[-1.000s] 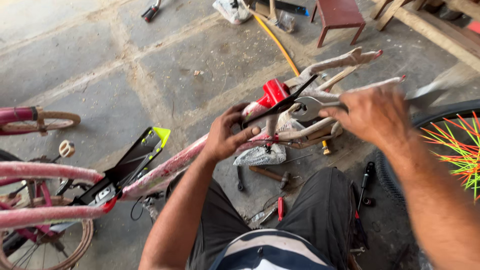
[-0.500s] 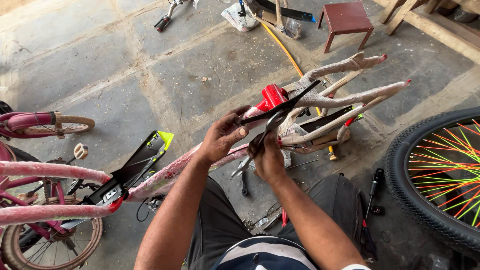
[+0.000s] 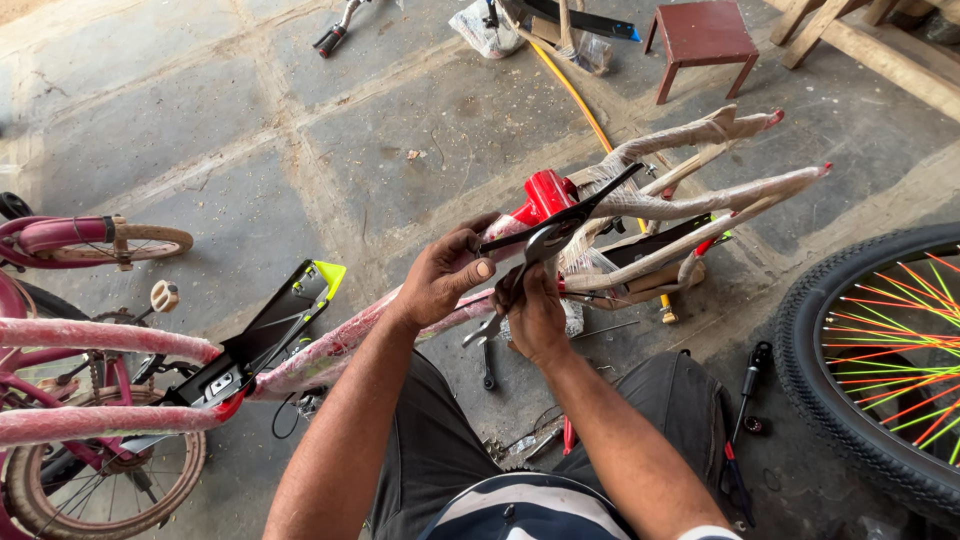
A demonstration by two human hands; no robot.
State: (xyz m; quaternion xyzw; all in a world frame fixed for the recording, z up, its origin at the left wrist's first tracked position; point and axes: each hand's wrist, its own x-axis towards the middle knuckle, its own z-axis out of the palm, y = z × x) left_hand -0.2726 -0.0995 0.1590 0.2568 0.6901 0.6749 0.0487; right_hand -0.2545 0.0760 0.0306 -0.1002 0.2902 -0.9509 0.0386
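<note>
A: Obs. Left hand (image 3: 440,280) pinches the near end of a black metal bracket (image 3: 560,215), held over the paper-wrapped bicycle frame (image 3: 680,200) lying on the concrete floor (image 3: 250,130). Right hand (image 3: 535,315) is closed around a silver spanner (image 3: 520,265), whose head sits up against the bracket.

B: Is the spanner seated on a nut?

A: Cannot tell; the fingers cover the joint.

B: Risks, then?

A: Judgement: if the spanner head is only half on, it may slip and knock the left thumb, which sits just beside it. The bracket is gripped at one end only, so it may twist out of the pinch. Anything small that works loose could drop among the tools on the floor between the knees, near the red-handled screwdriver (image 3: 567,437), or roll toward the spoked wheel (image 3: 880,350).
</note>
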